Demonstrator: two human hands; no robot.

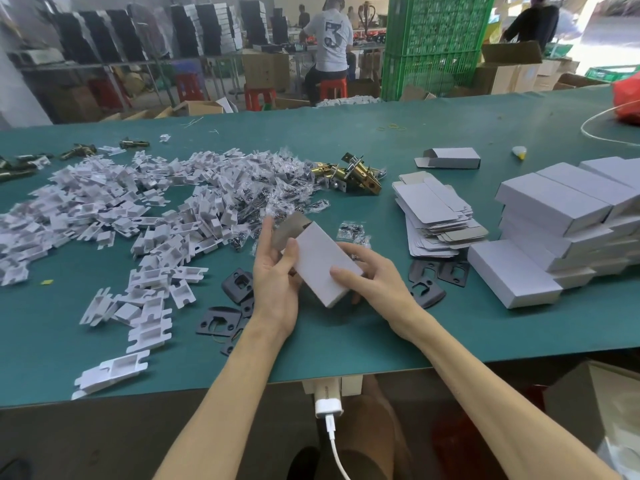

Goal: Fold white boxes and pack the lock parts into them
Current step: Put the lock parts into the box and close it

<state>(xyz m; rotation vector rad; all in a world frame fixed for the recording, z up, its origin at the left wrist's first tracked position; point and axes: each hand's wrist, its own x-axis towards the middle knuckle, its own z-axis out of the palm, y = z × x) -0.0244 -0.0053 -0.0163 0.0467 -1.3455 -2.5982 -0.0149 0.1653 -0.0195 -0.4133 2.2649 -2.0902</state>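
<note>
Both hands hold one white box (320, 263) above the green table (346, 341).
Left hand (277, 275) grips its side, thumb on top; right hand (370, 275) clasps its near end.

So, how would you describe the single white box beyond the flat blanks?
On the green table, find the stack of closed white boxes at the right. Left of it lies a pile of flat blanks; the box lies just beyond them. Among its neighbours, only it is folded yet open at the left end.
</note>
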